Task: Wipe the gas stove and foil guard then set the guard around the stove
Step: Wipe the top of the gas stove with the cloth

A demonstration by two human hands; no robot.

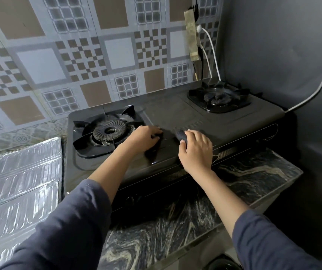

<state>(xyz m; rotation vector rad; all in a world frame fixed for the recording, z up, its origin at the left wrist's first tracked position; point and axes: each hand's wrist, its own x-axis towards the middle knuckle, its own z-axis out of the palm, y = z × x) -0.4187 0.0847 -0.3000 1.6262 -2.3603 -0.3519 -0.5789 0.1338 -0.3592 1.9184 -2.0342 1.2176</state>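
Observation:
A black two-burner gas stove sits on a dark marbled counter. My left hand rests flat on the stove top beside the left burner, fingers curled down with nothing clearly in it. My right hand presses a dark cloth onto the middle of the stove top; the cloth is blurred. The silver foil guard lies folded flat on the counter left of the stove, apart from both hands.
The right burner sits at the stove's far end. A patterned tile wall stands behind, a dark wall on the right. A power strip with white cables hangs in the corner. A grey cable runs behind the stove.

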